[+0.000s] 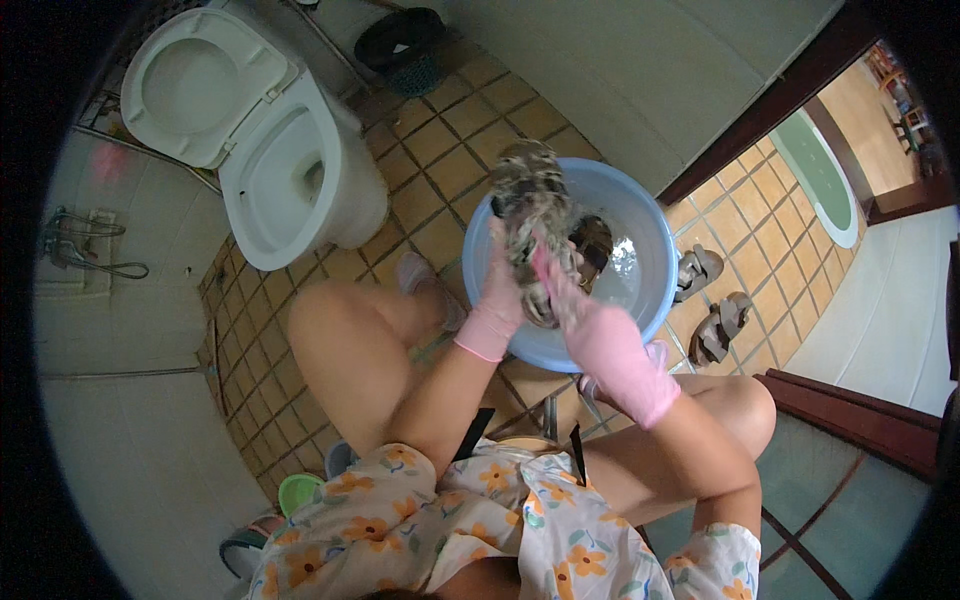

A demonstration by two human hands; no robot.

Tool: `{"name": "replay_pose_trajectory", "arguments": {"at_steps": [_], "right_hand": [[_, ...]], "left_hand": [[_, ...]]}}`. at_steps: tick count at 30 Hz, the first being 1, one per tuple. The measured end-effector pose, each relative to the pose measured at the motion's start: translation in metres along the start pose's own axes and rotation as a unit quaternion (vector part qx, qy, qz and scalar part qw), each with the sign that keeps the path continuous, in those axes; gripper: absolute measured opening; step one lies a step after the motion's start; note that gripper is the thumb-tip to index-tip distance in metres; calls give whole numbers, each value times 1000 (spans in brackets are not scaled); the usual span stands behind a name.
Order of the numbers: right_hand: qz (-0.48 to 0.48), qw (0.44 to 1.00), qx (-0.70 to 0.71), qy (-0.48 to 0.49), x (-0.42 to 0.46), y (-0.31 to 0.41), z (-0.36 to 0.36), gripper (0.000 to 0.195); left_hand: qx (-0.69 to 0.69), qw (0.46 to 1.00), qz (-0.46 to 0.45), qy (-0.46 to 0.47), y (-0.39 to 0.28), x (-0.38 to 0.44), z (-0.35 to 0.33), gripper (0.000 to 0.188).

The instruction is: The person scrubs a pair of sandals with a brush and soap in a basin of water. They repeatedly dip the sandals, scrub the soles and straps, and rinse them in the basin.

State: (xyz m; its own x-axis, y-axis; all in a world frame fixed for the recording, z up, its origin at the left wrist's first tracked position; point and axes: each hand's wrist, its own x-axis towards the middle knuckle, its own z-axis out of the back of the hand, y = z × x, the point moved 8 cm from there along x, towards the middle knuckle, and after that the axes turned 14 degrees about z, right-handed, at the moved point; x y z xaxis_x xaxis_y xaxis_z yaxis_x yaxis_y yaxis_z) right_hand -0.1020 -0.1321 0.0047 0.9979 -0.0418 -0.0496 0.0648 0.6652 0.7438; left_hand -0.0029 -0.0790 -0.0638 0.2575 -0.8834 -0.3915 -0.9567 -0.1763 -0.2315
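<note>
A patterned sandal or shoe (529, 196), streaked with pale suds, is held up over a light blue plastic basin (664, 232). My left hand (501, 304), in a pink glove, grips it along its left side. In a matching glove, my right hand (616, 352) grasps a bright pink tool (541, 264), likely a brush, against the shoe's near part. Motion blurs that tool, and its working end is hidden. Inside the basin a dark brown sandal (594, 247) lies in shallow, shiny water.
Two grey-brown sandals (697, 271) (720, 330) stand on the tiled floor right of the basin, near a doorway. A toilet (289, 180) with raised lid is at left, a dark waste bin (409, 64) behind. A green bowl (300, 493) sits near my left side.
</note>
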Motion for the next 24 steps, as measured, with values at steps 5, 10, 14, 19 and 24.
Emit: {"name": "replay_pose_trajectory", "arguments": {"at_steps": [5, 10, 14, 19, 24], "right_hand": [[-50, 997, -58, 13, 1, 10, 17, 52], [-54, 992, -116, -8, 3, 7, 25, 57], [-83, 982, -168, 12, 7, 3, 32, 64], [-106, 984, -145, 18, 2, 4, 24, 64], [-105, 990, -94, -23, 9, 2, 37, 38]], "left_hand": [[53, 984, -66, -158, 2, -4, 10, 84], [58, 995, -25, -83, 10, 3, -17, 86], [111, 991, -50, -48, 11, 5, -15, 88], [117, 986, -79, -94, 3, -1, -17, 81], [51, 999, -1, 1, 19, 13, -3, 82]]}}
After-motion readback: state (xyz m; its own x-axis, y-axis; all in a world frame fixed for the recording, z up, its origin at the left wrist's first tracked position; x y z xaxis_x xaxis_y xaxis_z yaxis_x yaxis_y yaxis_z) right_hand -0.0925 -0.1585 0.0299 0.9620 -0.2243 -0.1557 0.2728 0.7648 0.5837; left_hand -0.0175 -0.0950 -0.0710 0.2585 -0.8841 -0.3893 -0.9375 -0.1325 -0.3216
